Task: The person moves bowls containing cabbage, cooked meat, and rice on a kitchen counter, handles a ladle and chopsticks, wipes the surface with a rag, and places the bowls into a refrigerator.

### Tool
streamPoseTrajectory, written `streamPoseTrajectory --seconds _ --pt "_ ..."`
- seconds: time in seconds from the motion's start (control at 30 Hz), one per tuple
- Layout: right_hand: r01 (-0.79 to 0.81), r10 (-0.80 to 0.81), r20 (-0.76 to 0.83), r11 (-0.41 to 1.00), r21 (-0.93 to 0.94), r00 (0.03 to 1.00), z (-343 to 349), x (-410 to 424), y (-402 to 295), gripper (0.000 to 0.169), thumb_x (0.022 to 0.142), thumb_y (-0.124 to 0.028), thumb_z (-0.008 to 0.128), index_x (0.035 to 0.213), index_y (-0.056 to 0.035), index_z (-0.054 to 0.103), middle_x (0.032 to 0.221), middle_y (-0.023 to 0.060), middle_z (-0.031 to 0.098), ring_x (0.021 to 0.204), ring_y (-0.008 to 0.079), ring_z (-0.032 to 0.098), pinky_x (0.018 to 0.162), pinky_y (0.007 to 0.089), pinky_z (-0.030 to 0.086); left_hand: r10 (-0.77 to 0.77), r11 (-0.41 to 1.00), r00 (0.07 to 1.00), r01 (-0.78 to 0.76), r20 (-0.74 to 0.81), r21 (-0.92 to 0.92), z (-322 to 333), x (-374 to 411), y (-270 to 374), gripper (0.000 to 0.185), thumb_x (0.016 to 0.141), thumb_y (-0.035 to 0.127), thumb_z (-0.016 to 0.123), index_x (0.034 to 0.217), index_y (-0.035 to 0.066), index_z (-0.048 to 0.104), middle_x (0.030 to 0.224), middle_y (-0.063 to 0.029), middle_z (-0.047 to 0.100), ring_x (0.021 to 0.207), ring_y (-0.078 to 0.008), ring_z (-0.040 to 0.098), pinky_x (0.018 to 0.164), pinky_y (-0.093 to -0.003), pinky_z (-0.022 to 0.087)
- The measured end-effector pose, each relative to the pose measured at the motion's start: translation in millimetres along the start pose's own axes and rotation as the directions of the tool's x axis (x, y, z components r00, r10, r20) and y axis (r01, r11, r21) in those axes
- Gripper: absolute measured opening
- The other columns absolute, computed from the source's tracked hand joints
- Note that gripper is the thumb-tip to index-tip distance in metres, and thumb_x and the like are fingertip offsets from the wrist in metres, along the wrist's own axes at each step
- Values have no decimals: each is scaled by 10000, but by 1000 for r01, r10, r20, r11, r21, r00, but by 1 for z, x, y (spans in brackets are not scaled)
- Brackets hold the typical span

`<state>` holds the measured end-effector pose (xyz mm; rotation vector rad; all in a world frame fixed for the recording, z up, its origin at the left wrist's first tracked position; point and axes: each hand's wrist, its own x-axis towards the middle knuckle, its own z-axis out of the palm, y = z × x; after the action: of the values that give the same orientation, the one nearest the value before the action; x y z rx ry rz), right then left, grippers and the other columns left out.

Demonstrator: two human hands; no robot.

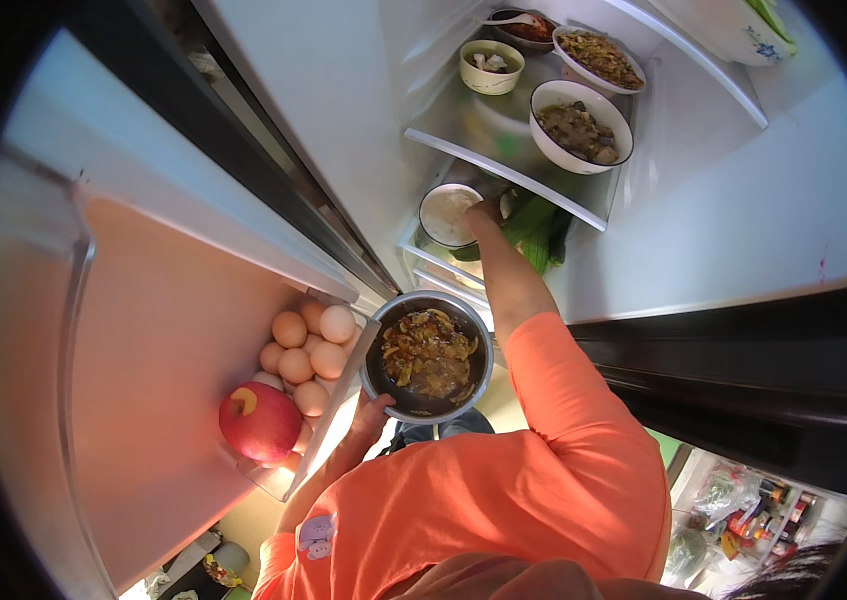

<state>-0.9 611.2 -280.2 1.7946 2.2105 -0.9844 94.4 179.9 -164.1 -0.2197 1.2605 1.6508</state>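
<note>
My left hand (372, 416) grips the rim of a round metal bowl (488, 382) that holds brown, sliced food in liquid. My right hand (485, 215) reaches into an open refrigerator, at the right edge of a white bowl (452, 216) with a dark rim and pale contents. Its fingers are partly hidden, so whether they hold that bowl cannot be told. Green vegetables (532, 229) lie just right of this hand, below a glass shelf.
On the glass shelf (506, 171) above stand several bowls of food, among them a large white bowl (581, 161). The open door's bin (333, 412) holds eggs (296, 365) and a red apple (262, 424). Bottles and bagged items (727, 491) are at lower right.
</note>
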Motion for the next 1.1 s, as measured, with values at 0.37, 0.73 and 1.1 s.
streamPoseTrajectory --seconds 0.37,0.73,1.1 --pt "-224 153 201 886 405 968 -36 -51 -11 443 753 -24 538 1175 -37 405 969 193 571 617 338 613 400 400 522 -53 998 999 53 4 42 -6 3 -1 508 658 -85 445 1150 22 385 1001 -118 509 893 -249 545 737 -326 496" --pt "186 -177 -58 907 378 982 -92 -151 10 248 703 -44 478 873 108 575 731 220 620 521 276 623 497 327 518 -101 990 994 96 51 99 -8 14 5 613 658 -85 424 1234 82 298 1075 -120 472 936 -269 530 699 -366 514" --pt "310 -422 -74 525 793 903 -205 -280 7 271 714 -19 430 933 113 522 801 173 583 635 261 613 475 350 541 -74 986 989 53 127 159 -9 15 4 556 660 -63 433 1191 53 317 1018 -133 483 820 -260 567 630 -349 538"
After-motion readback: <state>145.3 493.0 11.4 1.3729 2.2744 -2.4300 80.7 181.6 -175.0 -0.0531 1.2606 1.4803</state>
